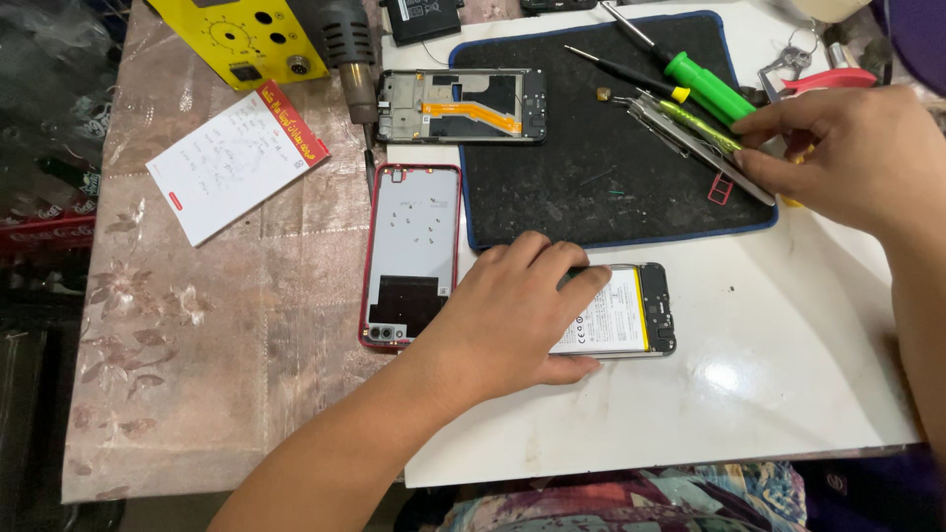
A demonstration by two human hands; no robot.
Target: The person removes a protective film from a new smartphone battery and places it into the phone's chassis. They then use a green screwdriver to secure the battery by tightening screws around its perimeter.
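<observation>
My left hand [512,310] presses down on an opened phone [631,313] lying on the white tabletop, its battery and lower board showing. My right hand [847,153] reaches at the right edge of the black work mat [581,167] and pinches the end of metal tweezers [690,138] that lie slanted across the mat. A red phone back cover [411,251], inside up, lies just left of my left hand. A bare phone frame with an orange flex cable [463,105] rests at the mat's upper left.
A green-handled screwdriver [705,84] and a thin black one [626,72] lie on the mat's top. A yellow heat station [241,39] with its hot-air nozzle [355,59] stands top left, a white notepad [232,163] beside it. Red-handled pliers [823,81] sit top right.
</observation>
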